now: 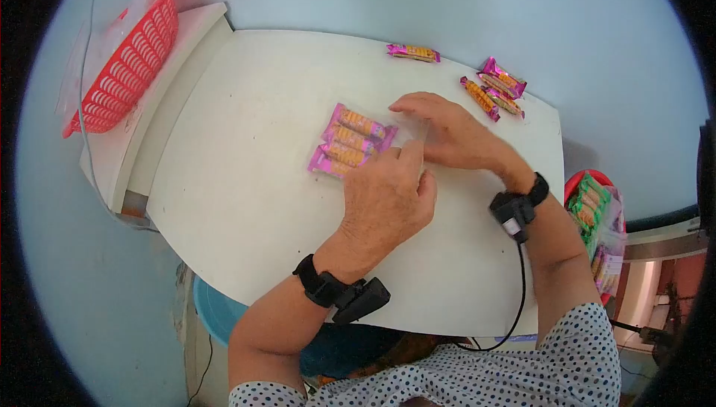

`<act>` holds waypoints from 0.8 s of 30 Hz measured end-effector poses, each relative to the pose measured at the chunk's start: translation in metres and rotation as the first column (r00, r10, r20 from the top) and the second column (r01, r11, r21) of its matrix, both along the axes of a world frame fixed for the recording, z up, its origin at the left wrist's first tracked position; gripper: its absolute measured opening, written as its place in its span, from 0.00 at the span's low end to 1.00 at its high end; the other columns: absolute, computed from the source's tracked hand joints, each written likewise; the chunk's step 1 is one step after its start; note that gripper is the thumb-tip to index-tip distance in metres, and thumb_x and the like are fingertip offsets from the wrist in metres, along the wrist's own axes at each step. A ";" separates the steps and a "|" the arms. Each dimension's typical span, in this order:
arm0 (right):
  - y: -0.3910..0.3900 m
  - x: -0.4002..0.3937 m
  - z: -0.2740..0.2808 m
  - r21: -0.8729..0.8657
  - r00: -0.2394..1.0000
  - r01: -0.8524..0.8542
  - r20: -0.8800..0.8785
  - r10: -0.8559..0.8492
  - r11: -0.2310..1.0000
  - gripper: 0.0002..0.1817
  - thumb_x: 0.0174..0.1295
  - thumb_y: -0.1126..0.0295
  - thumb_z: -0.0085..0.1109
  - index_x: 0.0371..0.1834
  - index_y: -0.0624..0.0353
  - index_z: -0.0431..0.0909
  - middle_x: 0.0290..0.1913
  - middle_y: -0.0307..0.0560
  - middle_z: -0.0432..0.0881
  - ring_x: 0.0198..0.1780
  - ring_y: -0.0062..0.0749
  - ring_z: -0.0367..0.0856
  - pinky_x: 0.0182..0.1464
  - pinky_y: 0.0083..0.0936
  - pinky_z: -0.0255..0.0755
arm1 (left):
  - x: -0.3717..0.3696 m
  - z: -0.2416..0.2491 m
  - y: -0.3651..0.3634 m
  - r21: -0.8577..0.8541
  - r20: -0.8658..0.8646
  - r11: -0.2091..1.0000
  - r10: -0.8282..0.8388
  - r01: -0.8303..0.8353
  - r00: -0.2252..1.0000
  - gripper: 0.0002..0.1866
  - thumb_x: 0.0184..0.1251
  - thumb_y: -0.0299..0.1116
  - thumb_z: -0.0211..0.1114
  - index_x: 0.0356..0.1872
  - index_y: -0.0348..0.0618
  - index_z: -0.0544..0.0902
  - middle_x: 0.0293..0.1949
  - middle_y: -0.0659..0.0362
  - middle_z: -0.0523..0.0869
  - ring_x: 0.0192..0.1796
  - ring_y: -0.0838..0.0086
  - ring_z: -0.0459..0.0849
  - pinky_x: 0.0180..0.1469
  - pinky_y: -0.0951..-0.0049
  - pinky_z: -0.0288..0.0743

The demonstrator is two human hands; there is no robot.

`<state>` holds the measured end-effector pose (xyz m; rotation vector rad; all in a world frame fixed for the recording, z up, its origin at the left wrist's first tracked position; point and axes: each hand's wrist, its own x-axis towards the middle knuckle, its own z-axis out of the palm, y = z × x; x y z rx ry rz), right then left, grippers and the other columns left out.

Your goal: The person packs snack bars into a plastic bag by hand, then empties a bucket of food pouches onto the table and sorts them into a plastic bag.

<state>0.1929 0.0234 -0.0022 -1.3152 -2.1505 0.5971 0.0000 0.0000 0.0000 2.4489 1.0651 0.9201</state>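
Several pink-and-yellow snack packets (pixel 347 139) lie side by side in a row on the white table, in what looks like a clear plastic bag (pixel 406 130). My left hand (pixel 388 202) is closed at the near right end of the row, its fingertips on the bag; some fingers are hidden beneath the hand. Across from it, my right hand (pixel 455 131) curves around the far side of the bag's loose end, the clear film between its fingers and thumb. How firmly it grips is hard to see. Each wrist wears a black strap with a small device.
One loose packet (pixel 414 53) lies at the table's back edge, and several more packets (pixel 496 88) sit at the back right. A red basket (pixel 130 71) stands on a ledge at left. Filled bags (pixel 593 213) rest in a red container at right. A cable hangs from my right wrist.
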 end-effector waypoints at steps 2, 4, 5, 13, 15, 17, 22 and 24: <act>-0.003 0.018 0.014 -0.162 0.992 -0.099 -0.088 0.085 0.982 0.27 0.57 0.78 0.55 0.64 0.57 0.74 0.66 0.47 0.74 0.66 0.33 0.71 0.65 0.33 0.67 | 0.002 0.002 -0.003 0.014 -0.051 1.000 -0.003 0.004 0.999 0.17 0.53 0.43 0.72 0.32 0.43 0.77 0.26 0.51 0.82 0.27 0.53 0.82 0.28 0.55 0.73; -0.003 0.042 0.027 -0.232 0.981 -0.007 -0.190 -0.038 0.973 0.27 0.57 0.79 0.53 0.64 0.57 0.74 0.66 0.47 0.74 0.64 0.31 0.73 0.62 0.32 0.69 | 0.012 0.005 -0.009 -0.004 -0.088 1.000 -0.007 0.007 0.996 0.15 0.54 0.42 0.71 0.32 0.43 0.77 0.25 0.51 0.82 0.27 0.55 0.82 0.27 0.57 0.73; 0.000 0.047 0.026 -0.256 0.960 0.029 -0.263 -0.098 0.966 0.27 0.58 0.80 0.52 0.64 0.57 0.74 0.65 0.47 0.74 0.63 0.30 0.74 0.60 0.32 0.71 | 0.012 0.007 -0.010 -0.001 -0.134 1.000 -0.006 0.006 0.991 0.15 0.55 0.42 0.70 0.31 0.43 0.77 0.25 0.52 0.82 0.26 0.56 0.83 0.27 0.57 0.73; 0.052 0.052 -0.006 0.334 0.866 0.302 0.295 -0.403 0.893 0.23 0.61 0.76 0.53 0.61 0.63 0.72 0.62 0.60 0.74 0.60 0.51 0.75 0.59 0.43 0.73 | 0.015 -0.009 -0.009 0.093 -0.164 0.995 -0.022 0.038 0.986 0.06 0.58 0.31 0.63 0.29 0.41 0.77 0.23 0.53 0.81 0.26 0.59 0.84 0.26 0.59 0.74; 0.066 0.051 -0.015 0.436 0.811 0.297 0.355 -0.466 0.849 0.21 0.61 0.76 0.52 0.60 0.64 0.72 0.59 0.62 0.75 0.59 0.55 0.75 0.58 0.48 0.72 | 0.013 -0.009 -0.006 0.103 -0.145 0.994 -0.022 0.037 0.989 0.04 0.58 0.28 0.61 0.28 0.41 0.77 0.22 0.52 0.81 0.25 0.59 0.83 0.25 0.59 0.74; 0.072 0.047 -0.015 0.411 0.780 0.344 0.375 -0.501 0.844 0.19 0.62 0.76 0.50 0.57 0.63 0.74 0.57 0.61 0.76 0.57 0.56 0.75 0.57 0.48 0.72 | 0.013 -0.011 -0.005 0.089 -0.127 0.995 -0.028 0.040 0.992 0.02 0.57 0.27 0.60 0.28 0.40 0.76 0.22 0.52 0.81 0.24 0.59 0.83 0.24 0.59 0.73; 0.074 0.042 -0.010 0.337 0.725 0.437 0.417 -0.548 0.834 0.15 0.63 0.74 0.49 0.51 0.62 0.78 0.50 0.59 0.79 0.52 0.56 0.78 0.54 0.47 0.73 | 0.013 -0.010 -0.006 0.087 -0.083 0.995 -0.044 0.051 0.996 0.03 0.57 0.27 0.60 0.27 0.40 0.76 0.21 0.51 0.81 0.23 0.58 0.83 0.23 0.59 0.73; 0.067 0.043 -0.003 0.302 0.734 0.451 0.410 -0.541 0.840 0.15 0.63 0.73 0.50 0.51 0.63 0.79 0.47 0.57 0.82 0.49 0.57 0.79 0.53 0.45 0.73 | 0.013 -0.010 -0.005 0.094 -0.057 0.994 -0.042 0.047 0.998 0.03 0.57 0.27 0.60 0.27 0.40 0.76 0.21 0.51 0.81 0.23 0.58 0.83 0.23 0.59 0.73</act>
